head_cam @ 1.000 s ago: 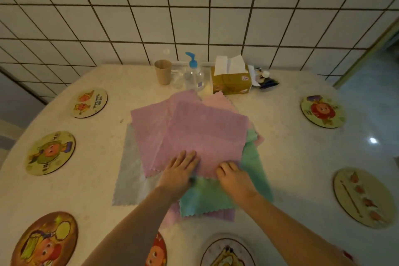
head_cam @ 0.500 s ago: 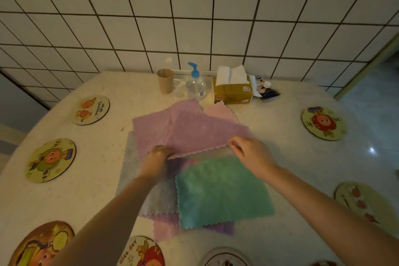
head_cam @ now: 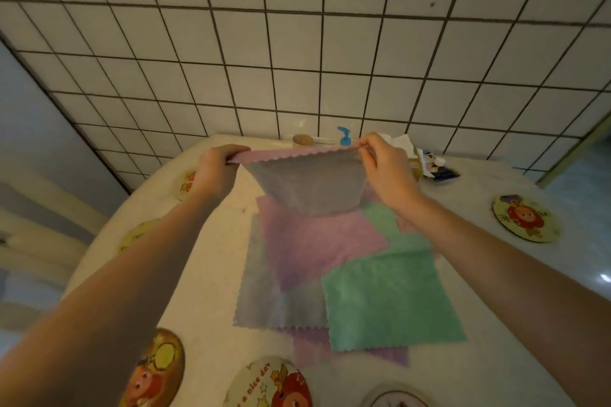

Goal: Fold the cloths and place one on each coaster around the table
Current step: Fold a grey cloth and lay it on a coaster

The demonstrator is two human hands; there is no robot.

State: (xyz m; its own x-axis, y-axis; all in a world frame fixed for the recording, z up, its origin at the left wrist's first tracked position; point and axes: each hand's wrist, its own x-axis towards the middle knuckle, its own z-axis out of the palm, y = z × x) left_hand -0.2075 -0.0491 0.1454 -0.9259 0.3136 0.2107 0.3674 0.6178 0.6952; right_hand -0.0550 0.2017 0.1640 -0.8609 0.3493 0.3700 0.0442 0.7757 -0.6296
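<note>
I hold a pink cloth [head_cam: 307, 182] stretched in the air above the table, its top edge taut between both hands. My left hand [head_cam: 216, 172] pinches the left corner and my right hand [head_cam: 385, 163] pinches the right corner. Below it on the table lie more cloths: another pink cloth [head_cam: 317, 241], a green cloth [head_cam: 390, 301] and a grey cloth [head_cam: 264, 301]. Round picture coasters ring the table: one at the right [head_cam: 525, 218], one at the near left [head_cam: 155, 373], one at the near middle [head_cam: 274, 383].
The pale round table [head_cam: 205, 274] stands against a tiled wall. At its far edge stand a paper cup [head_cam: 302, 139], a blue pump bottle [head_cam: 344, 135] and a tissue box [head_cam: 405, 145], partly hidden by my right hand. More coasters [head_cam: 186, 183] lie at the far left.
Both hands took the top pink cloth by its near corners and lifted it off the pile into the air. The view tilted up toward the wall.
</note>
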